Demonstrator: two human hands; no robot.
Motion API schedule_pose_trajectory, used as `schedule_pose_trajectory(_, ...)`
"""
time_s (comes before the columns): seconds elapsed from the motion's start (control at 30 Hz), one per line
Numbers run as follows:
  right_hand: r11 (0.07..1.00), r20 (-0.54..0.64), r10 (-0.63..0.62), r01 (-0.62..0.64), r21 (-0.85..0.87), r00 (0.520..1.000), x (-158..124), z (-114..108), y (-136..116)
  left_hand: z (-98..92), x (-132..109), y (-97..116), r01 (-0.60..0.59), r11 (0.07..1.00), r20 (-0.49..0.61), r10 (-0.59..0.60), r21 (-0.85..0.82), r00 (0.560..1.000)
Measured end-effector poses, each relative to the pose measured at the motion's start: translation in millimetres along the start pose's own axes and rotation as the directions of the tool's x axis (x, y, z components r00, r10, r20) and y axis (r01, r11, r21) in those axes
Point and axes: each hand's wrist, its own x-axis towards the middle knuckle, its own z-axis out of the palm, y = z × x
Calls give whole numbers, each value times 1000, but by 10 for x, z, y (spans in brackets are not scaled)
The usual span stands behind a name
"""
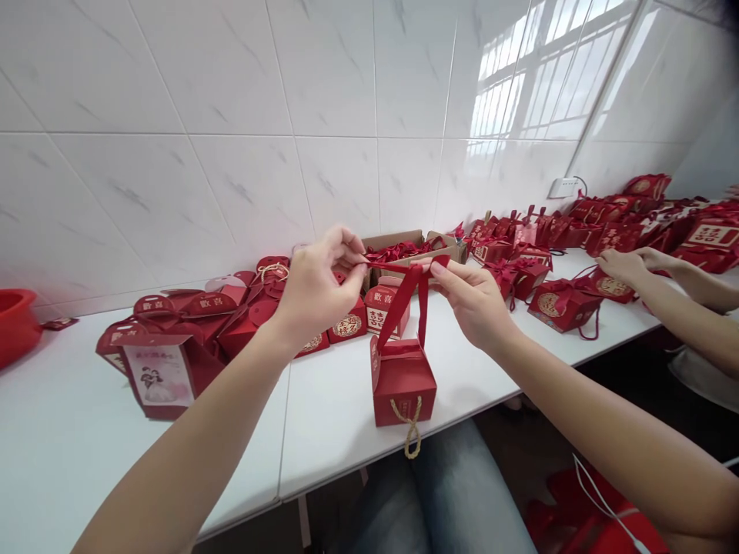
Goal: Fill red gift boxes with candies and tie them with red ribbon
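Note:
A small red gift box (402,388) with a gold rope tassel stands near the front edge of the white table (335,415). A red ribbon (404,296) rises from its top to both my hands. My left hand (317,285) pinches one end of the ribbon above the box. My right hand (470,296) pinches the other end, just to the right. Both hands are held above the table, fingers closed on the ribbon.
Several red gift boxes (173,346) are piled at the left and along the wall. A cardboard box (404,250) of red ribbons sits behind. A red basin (15,323) is far left. Another person's hands (629,265) work on a box (563,304) at the right.

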Motion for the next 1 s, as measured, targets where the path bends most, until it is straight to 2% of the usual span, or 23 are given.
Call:
schedule_pose_trajectory(0.13,996,-116,46,-55,-73,992,-123,-217,79,-217,-162,-161,117,993,-44,-116,1,992)
schedule_pose_trajectory(0.27,936,-213,62,-131,-327,975,-345,-546,192,-407,-451,-398,277,961,0,-277,-11,961)
schedule_pose_trajectory(0.37,851,-255,79,-198,-486,964,-570,-803,323,-475,-715,-619,387,922,49,-387,21,921)
schedule_pose_trajectory(0.57,721,-303,173,-330,-609,937,-965,-1133,636,-444,-1098,-963,573,819,144,-572,41,807)
schedule_pose_trajectory(0.7,674,-283,212,-349,-651,935,-1110,-1213,764,-408,-1202,-1046,599,798,161,-602,70,782)
schedule_pose_trajectory(0.87,641,-409,208,-439,-629,889,-1236,-1322,825,-415,-1335,-1203,605,780,128,-624,161,771)
schedule_pose_trajectory(1.0,582,-414,252,-479,-657,874,-1340,-1432,885,-406,-1447,-1396,610,762,154,-644,219,749)
